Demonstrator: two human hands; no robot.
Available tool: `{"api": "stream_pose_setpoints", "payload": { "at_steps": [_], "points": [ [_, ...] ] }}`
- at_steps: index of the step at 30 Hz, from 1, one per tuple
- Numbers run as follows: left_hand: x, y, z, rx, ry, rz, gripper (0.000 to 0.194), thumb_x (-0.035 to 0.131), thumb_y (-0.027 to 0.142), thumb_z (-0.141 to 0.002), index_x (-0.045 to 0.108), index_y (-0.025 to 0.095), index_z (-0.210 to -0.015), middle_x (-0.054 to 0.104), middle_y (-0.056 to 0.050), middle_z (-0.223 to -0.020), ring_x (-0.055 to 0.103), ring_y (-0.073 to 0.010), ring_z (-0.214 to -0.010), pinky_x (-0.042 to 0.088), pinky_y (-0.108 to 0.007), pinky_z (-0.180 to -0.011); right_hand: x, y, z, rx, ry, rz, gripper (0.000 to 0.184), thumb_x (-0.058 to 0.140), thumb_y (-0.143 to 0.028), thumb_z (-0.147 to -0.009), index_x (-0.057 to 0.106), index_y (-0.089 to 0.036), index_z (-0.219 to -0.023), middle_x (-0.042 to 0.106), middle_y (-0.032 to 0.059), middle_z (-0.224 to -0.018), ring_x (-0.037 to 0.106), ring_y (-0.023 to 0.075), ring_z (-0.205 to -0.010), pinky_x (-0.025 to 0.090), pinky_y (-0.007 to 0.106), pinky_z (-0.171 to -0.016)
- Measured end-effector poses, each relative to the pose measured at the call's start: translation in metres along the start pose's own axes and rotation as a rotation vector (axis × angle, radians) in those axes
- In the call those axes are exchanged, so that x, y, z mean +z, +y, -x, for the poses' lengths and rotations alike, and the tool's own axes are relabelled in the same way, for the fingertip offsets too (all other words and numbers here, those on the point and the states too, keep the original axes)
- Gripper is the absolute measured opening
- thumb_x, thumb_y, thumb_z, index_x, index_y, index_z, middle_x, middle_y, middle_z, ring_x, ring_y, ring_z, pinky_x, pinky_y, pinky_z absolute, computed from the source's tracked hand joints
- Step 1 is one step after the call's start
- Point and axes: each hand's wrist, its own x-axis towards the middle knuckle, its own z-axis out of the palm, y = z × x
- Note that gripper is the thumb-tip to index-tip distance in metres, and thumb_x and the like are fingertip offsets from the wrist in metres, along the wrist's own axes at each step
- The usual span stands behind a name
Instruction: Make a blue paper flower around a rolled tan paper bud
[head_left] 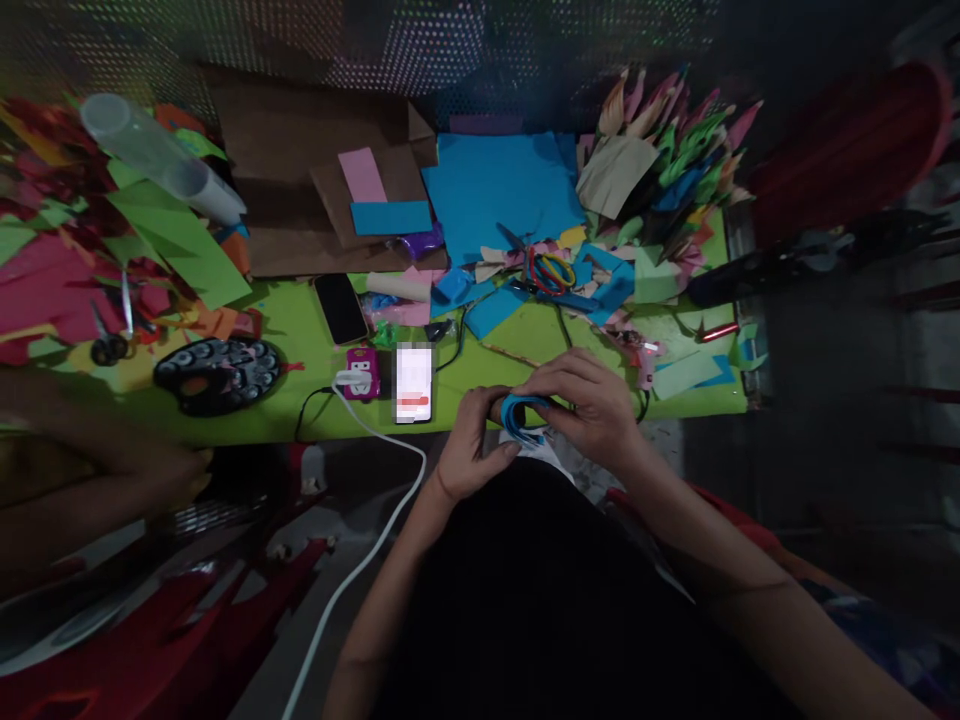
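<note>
Between my two hands, just off the table's front edge, is a curled blue paper strip [517, 418], rolled into a loop with layered ends. My left hand [472, 445] grips the left side of the roll, thumb below and fingers curled behind it. From the right, my right hand [589, 405] pinches the roll's upper edge between thumb and fingers. Its inner fingertips are partly hidden by the paper. On the table to the left of my hands lies a phone with a lit screen [413, 383].
A purple power socket [362, 375] with a white cable [390, 520] is left of the lit phone. Scissors [517, 243], blue paper sheets [502, 190] and a pink glue gun [645, 362] lie beyond. Another person's arm [97, 470] reaches in at left, near a black patterned pouch [217, 375].
</note>
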Motion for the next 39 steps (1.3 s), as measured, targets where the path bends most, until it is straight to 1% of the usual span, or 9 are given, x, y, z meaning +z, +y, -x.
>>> {"api": "stream_pose_setpoints", "payload": {
  "at_steps": [3,7,13,17,21,28,32,35,39],
  "points": [
    [0.002,-0.002,0.001,-0.078,0.014,0.078,0.064,0.053,0.069,-0.085,0.053,0.022,-0.128,0.058,-0.011,-0.118,0.054,-0.0278,-0.108,0.043,-0.041,-0.097,0.001,0.001,0.0,0.009,-0.022,-0.007,0.024,0.062,-0.014,-0.088,0.073,-0.031,-0.1,0.073,0.0003,-0.087,0.065,0.0185,-0.082,0.05,0.033,-0.074],
    [0.007,0.0,0.0,-0.134,0.056,0.107,0.066,0.049,0.074,-0.085,0.054,0.021,-0.123,0.058,-0.01,-0.115,0.054,-0.0259,-0.104,0.045,-0.039,-0.094,0.002,0.002,0.0,0.033,-0.067,-0.002,0.022,0.062,-0.015,-0.089,0.074,-0.031,-0.099,0.073,0.0003,-0.088,0.065,0.0188,-0.084,0.05,0.033,-0.075],
    [0.009,0.002,-0.001,-0.133,0.107,0.105,0.065,0.047,0.076,-0.084,0.053,0.021,-0.119,0.055,-0.007,-0.107,0.053,-0.0242,-0.097,0.046,-0.04,-0.088,0.003,0.004,-0.002,0.019,-0.095,0.052,0.016,0.064,-0.017,-0.089,0.073,-0.027,-0.096,0.071,0.0019,-0.086,0.061,0.0192,-0.083,0.049,0.034,-0.075],
    [0.009,0.003,-0.002,-0.116,0.127,0.116,0.063,0.04,0.076,-0.087,0.053,0.022,-0.117,0.055,-0.007,-0.107,0.053,-0.0255,-0.1,0.046,-0.043,-0.09,0.004,0.002,-0.003,-0.015,-0.071,0.024,0.015,0.064,-0.016,-0.089,0.073,-0.026,-0.095,0.07,0.0025,-0.085,0.06,0.0188,-0.082,0.048,0.032,-0.074],
    [0.01,0.001,-0.003,-0.103,0.146,0.116,0.06,0.041,0.074,-0.088,0.054,0.022,-0.116,0.056,-0.007,-0.106,0.054,-0.0255,-0.099,0.047,-0.043,-0.091,0.004,0.003,-0.003,-0.014,-0.063,0.019,0.016,0.063,-0.016,-0.09,0.073,-0.027,-0.096,0.07,0.0027,-0.086,0.061,0.019,-0.083,0.048,0.032,-0.075],
    [0.011,0.0,-0.007,-0.094,0.183,0.167,0.058,0.045,0.072,-0.088,0.057,0.023,-0.116,0.059,-0.007,-0.107,0.056,-0.0252,-0.099,0.048,-0.042,-0.092,0.002,-0.002,-0.005,0.105,-0.093,0.023,0.022,0.062,-0.025,-0.092,0.069,-0.027,-0.113,0.072,0.004,-0.096,0.064,0.0206,-0.088,0.051,0.035,-0.079],
    [0.009,0.003,-0.01,-0.097,0.226,0.191,0.057,0.047,0.074,-0.086,0.059,0.023,-0.11,0.061,-0.008,-0.104,0.057,-0.0257,-0.096,0.049,-0.042,-0.088,-0.006,-0.006,-0.003,0.153,-0.039,0.009,0.011,0.065,-0.025,-0.091,0.07,-0.025,-0.1,0.071,0.0044,-0.091,0.064,0.02,-0.086,0.051,0.033,-0.076],
    [0.009,0.004,-0.01,-0.102,0.252,0.207,0.057,0.048,0.073,-0.086,0.06,0.023,-0.109,0.061,-0.008,-0.102,0.058,-0.0259,-0.095,0.049,-0.042,-0.086,-0.01,-0.005,0.001,0.122,-0.097,-0.005,0.008,0.064,-0.027,-0.092,0.072,-0.025,-0.092,0.069,0.0038,-0.087,0.063,0.0193,-0.086,0.05,0.033,-0.075],
    [0.01,0.002,-0.01,-0.114,0.276,0.236,0.057,0.048,0.073,-0.086,0.06,0.023,-0.111,0.061,-0.008,-0.102,0.057,-0.0255,-0.096,0.049,-0.041,-0.086,-0.008,-0.002,0.005,0.097,-0.194,0.003,0.011,0.064,-0.029,-0.093,0.074,-0.024,-0.095,0.067,0.0052,-0.088,0.062,0.0189,-0.085,0.049,0.031,-0.073]
  ]
}}
